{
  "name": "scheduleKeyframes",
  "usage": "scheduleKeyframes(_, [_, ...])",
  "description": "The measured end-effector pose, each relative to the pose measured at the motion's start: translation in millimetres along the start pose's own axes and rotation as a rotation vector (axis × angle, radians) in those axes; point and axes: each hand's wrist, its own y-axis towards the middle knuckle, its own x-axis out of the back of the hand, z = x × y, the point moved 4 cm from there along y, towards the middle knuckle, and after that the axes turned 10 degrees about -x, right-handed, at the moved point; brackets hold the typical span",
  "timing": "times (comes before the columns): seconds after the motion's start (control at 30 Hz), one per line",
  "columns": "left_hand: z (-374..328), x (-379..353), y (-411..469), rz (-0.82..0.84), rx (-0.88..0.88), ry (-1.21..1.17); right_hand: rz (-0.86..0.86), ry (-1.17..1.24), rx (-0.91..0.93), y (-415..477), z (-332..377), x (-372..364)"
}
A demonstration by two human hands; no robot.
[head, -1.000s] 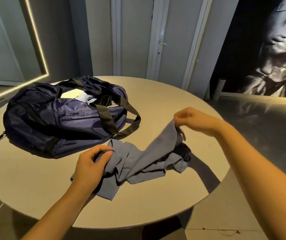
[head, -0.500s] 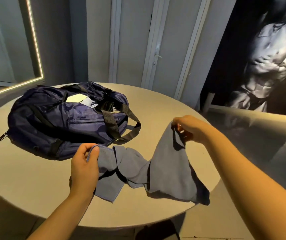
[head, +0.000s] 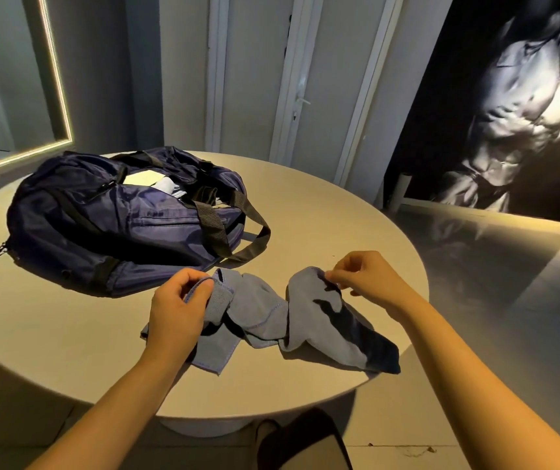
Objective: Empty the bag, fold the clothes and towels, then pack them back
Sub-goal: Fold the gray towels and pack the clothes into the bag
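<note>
A crumpled blue-grey towel lies on the near part of the round beige table, its right end draped to the table's edge. My left hand grips the towel's left edge. My right hand pinches the towel's other upper corner between thumb and fingers. A navy duffel bag sits at the back left of the table, unzipped, with white and pale folded items showing inside and a black strap trailing toward the towel.
The table's edge curves close on the right and near side, with floor below. A lit mirror frame stands at the left, doors behind the table, and a dark wall mural at the right.
My right hand lowered and came inward toward the left hand, so the lifted towel end dropped back onto the table. The left hand kept its grip and barely moved.
</note>
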Motion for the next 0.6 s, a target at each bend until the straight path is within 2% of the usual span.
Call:
scheduleKeyframes(0.17, [0, 0, 0, 0.0, 0.021, 0.003, -0.138, -0.181, -0.005, 21, -14, -6])
scheduleKeyframes(0.3, [0, 0, 0, 0.001, 0.015, 0.006, -0.161, -0.271, -0.042, 36, -19, -14])
scheduleKeyframes(0.4, [1, 0, 0, 0.002, 0.025, 0.005, -0.209, -0.296, -0.081, 49, -24, -13])
scheduleKeyframes(0.6, [1, 0, 0, -0.002, 0.038, -0.019, -0.142, -0.2, -0.178, 61, -39, -7])
